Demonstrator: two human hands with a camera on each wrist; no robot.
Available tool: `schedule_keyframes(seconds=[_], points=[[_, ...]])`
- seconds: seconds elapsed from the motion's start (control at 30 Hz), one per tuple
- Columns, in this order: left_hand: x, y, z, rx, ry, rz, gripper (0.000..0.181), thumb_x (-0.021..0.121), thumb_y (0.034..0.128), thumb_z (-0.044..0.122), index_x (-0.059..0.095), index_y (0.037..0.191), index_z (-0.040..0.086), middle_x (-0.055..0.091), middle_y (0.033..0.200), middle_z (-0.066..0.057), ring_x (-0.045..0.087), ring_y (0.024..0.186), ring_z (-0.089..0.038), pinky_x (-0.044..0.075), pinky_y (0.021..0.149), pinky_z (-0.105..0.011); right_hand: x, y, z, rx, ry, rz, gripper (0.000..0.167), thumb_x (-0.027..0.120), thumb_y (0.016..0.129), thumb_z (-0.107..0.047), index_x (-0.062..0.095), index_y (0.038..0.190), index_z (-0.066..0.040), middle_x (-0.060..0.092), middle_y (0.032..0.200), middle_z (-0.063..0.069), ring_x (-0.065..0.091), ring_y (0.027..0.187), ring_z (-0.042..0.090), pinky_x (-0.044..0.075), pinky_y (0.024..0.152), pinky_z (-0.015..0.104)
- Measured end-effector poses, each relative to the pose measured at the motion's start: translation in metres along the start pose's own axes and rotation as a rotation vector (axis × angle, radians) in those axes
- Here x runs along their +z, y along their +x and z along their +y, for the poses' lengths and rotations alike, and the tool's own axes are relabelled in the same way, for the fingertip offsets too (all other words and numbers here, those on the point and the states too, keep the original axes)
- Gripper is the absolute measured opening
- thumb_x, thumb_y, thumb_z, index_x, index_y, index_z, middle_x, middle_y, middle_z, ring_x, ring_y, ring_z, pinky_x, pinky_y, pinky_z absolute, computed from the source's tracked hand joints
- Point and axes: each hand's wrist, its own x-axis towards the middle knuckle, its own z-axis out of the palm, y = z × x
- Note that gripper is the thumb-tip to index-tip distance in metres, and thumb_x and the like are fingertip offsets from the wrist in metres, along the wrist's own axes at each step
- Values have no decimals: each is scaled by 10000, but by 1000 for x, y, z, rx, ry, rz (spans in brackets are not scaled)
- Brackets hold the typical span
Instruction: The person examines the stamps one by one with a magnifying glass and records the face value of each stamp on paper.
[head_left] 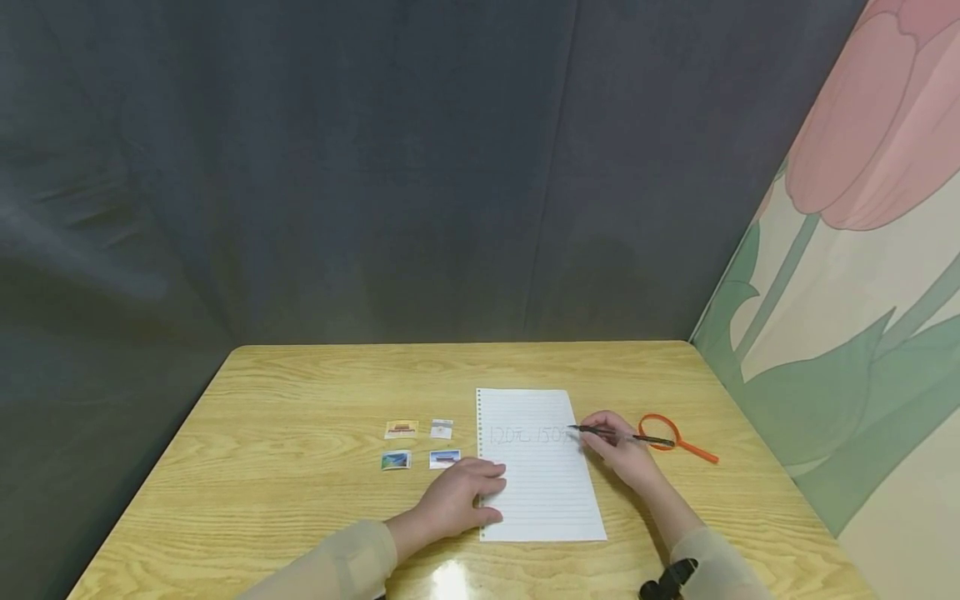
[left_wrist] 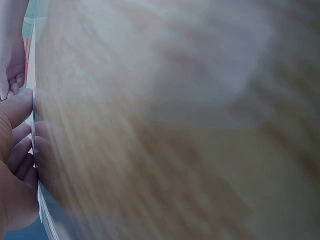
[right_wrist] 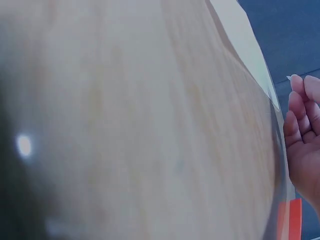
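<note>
A lined sheet of paper [head_left: 540,508] with a punched left edge lies on the wooden table, with faint handwriting across its upper part that looks like "120" and "150". My right hand [head_left: 619,450] pinches a dark pen [head_left: 592,429] at the sheet's right edge, its tip over the end of the written line. On the left edge of the paper rests my left hand [head_left: 459,497], fingers and thumb spread on the sheet. In the left wrist view the left hand [left_wrist: 17,155] lies low against the table; the right wrist view shows part of the right hand [right_wrist: 305,125].
Several small stamp-like pictures, among them a yellow one [head_left: 401,429] and a blue-green one [head_left: 396,460], lie left of the paper. An orange magnifying glass [head_left: 697,452] lies right of my right hand. Behind the table [head_left: 300,392] hangs a dark curtain [head_left: 390,208].
</note>
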Motion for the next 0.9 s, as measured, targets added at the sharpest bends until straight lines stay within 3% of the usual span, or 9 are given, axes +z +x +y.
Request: schedule_keyframes(seconds=[0.17, 0.33, 0.43, 0.57, 0.67, 0.77, 0.9], points=[[0, 0, -1, -7, 2, -1, 473, 785, 846, 313, 683, 1273, 137, 577, 1392, -13, 503, 1292, -209, 375, 1109, -336, 1, -2, -2, -100, 98, -23, 176, 674, 923, -8, 601, 1060, 73, 651, 949, 251, 624, 785, 132, 541, 645, 224], [2, 1, -2, 3, 7, -1, 462, 784, 847, 309, 688, 1267, 141, 576, 1392, -18, 505, 1291, -213, 373, 1110, -333, 1, -2, -2, -108, 234, -44, 246, 661, 899, 71, 567, 1098, 180, 640, 957, 291, 640, 804, 100, 568, 681, 226], [2, 1, -3, 9, 4, 0, 447, 783, 850, 304, 695, 1258, 145, 576, 1392, -22, 506, 1291, -216, 372, 1112, -333, -4, -2, -1, -97, 322, -115, 299, 600, 922, 106, 502, 1170, 240, 616, 1018, 354, 660, 869, 119, 578, 720, 239], [2, 1, -3, 12, 0, 0, 438, 782, 852, 306, 699, 1252, 147, 579, 1389, -19, 506, 1290, -214, 379, 1107, -335, -13, -3, -1, -99, 503, -249, 340, 487, 970, 129, 398, 1257, 288, 630, 1113, 310, 662, 981, 166, 574, 817, 277], [2, 0, -3, 7, -6, -4, 452, 781, 854, 309, 692, 1264, 141, 577, 1392, -14, 502, 1293, -210, 383, 1104, -335, -19, -4, 0, -81, 712, -332, 313, 400, 1020, 86, 441, 1291, 239, 668, 1140, 201, 660, 1015, 199, 561, 870, 303], [2, 0, -3, 4, -5, -6, 467, 781, 854, 312, 684, 1275, 136, 574, 1395, -11, 499, 1296, -209, 380, 1106, -334, -24, -5, 0, -34, 864, -384, 337, 338, 1052, 44, 539, 1313, 117, 668, 1180, 192, 662, 1033, 210, 548, 903, 307], [1, 0, -2, 6, -5, -6, 467, 781, 854, 309, 683, 1275, 135, 574, 1395, -15, 500, 1295, -212, 379, 1107, -332, -29, -6, 2, 16, 889, -405, 381, 298, 1073, 4, 591, 1316, 16, 665, 1207, 174, 654, 1004, 169, 550, 876, 261]])
